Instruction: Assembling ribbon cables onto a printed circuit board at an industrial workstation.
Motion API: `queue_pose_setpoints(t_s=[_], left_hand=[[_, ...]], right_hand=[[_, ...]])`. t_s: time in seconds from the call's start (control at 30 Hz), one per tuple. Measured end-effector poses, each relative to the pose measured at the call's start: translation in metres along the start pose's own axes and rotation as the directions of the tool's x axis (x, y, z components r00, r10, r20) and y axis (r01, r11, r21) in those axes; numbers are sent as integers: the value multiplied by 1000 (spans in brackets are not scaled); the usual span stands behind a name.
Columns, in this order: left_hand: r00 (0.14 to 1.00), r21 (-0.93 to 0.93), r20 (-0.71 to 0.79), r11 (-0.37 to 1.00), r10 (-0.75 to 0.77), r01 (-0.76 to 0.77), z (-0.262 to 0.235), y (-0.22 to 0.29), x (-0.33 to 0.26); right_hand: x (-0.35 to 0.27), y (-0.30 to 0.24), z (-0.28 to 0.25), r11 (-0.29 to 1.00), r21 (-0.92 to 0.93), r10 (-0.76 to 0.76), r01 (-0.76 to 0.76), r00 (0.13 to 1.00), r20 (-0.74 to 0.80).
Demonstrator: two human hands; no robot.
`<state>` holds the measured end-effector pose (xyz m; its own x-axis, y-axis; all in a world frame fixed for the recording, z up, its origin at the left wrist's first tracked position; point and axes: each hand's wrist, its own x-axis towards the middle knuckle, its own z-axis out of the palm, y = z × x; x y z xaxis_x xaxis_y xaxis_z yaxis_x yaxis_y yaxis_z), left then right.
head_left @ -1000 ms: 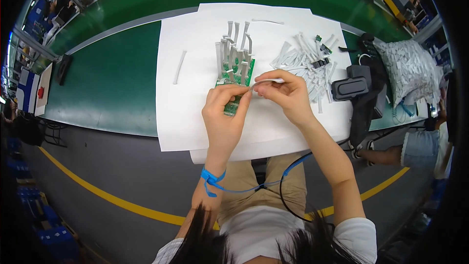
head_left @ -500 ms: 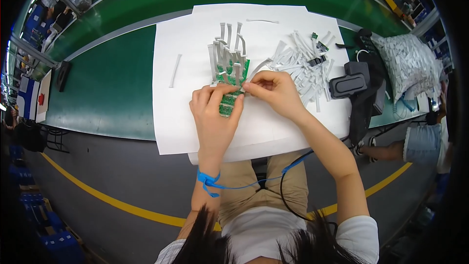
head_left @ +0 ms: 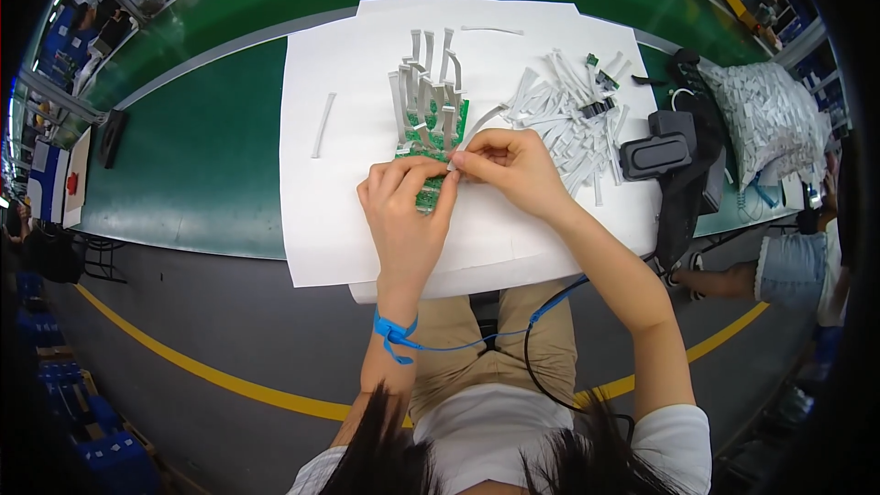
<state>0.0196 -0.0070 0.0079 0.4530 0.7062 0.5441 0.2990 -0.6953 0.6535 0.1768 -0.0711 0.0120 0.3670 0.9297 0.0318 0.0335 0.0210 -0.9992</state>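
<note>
Head view shows the green desk [head_left: 202,156] running far out to the left of both hands, with a big white paper sheet [head_left: 339,211] spread on it beneath them. Both forearms rise from the lower edge and meet over the middle of the sheet. The left forearm comes almost straight up, a blue wrist strap [head_left: 392,330] tied round it well below the grip. The left hand [head_left: 403,211] lies palm down, fingers curled forward, its grip pressed on the near end of a green circuit board [head_left: 431,142] that reaches up and away from the fingertips. The right forearm slants in from the lower right, wrist bent leftward. The right hand [head_left: 513,165] has thumb and forefinger pinched shut on the end of a flat white ribbon cable [head_left: 478,121], right where the two hands touch; the cable arcs up from that grip. More white cables [head_left: 423,82] stand up from the board just beyond both grips. To the right of the right hand lies a loose heap of white cables [head_left: 573,115], then a black box [head_left: 655,154]. A single white strip [head_left: 323,125] lies well left of the left hand.
</note>
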Motion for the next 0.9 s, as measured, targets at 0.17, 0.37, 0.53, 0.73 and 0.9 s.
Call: queue_pose_setpoints(t_s=[0.17,0.37,0.53,0.73,0.9], left_hand=[[1000,-42,-6,999,-17,17,-2,0,-1],[999,-74,-4,997,-36,36,-3,-4,-1],[999,-87,3,995,-39,39,-5,-2,-1],[996,-115,-37,991,-75,70,-2,-3,-4],[994,-128,-39,987,-100,94,-3,-3,-4]], right_hand=[[0,-3,2,1000,-25,13,-13,1000,9],[-1,0,2,997,-80,-15,16,1000,13],[-2,-6,3,976,-206,-72,67,997,-16],[0,-13,1,933,-360,7,-16,1000,-26],[2,-12,3,928,-373,1,-13,1000,-31]])
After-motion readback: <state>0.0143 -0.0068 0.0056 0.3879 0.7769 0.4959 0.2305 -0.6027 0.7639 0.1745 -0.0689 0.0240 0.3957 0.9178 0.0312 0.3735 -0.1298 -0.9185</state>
